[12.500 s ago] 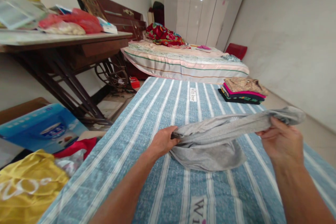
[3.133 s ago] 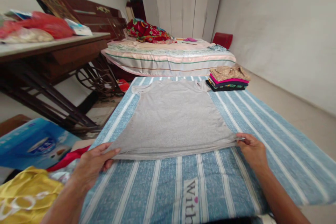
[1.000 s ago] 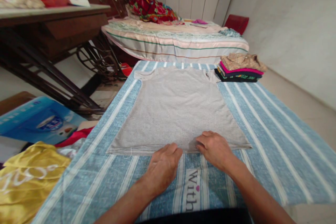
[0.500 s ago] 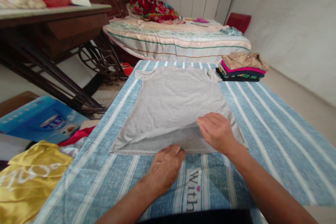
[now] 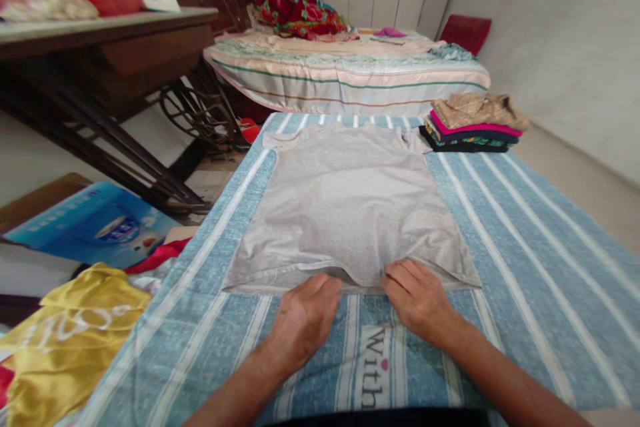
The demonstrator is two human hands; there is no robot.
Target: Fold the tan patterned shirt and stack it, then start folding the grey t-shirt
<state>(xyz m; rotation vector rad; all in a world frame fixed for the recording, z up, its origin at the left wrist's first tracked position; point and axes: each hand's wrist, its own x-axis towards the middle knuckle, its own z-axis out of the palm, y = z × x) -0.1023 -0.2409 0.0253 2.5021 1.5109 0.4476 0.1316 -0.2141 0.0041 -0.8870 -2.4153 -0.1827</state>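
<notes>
Grey shirt lies spread on striped blue cloth, straight ahead of both hands: hem near, neck end far. Body runs away from person; hem runs crosswise. Left hand at hem, left of its middle, fingers curled; fingertips hidden, so cannot tell whether it pinches fabric. Right hand pinches hem right of middle, fabric puckered there. Layers gape beside left hand. Both hands equally near shirt; right hand nearer folded clothes, just beside far right sleeve.
</notes>
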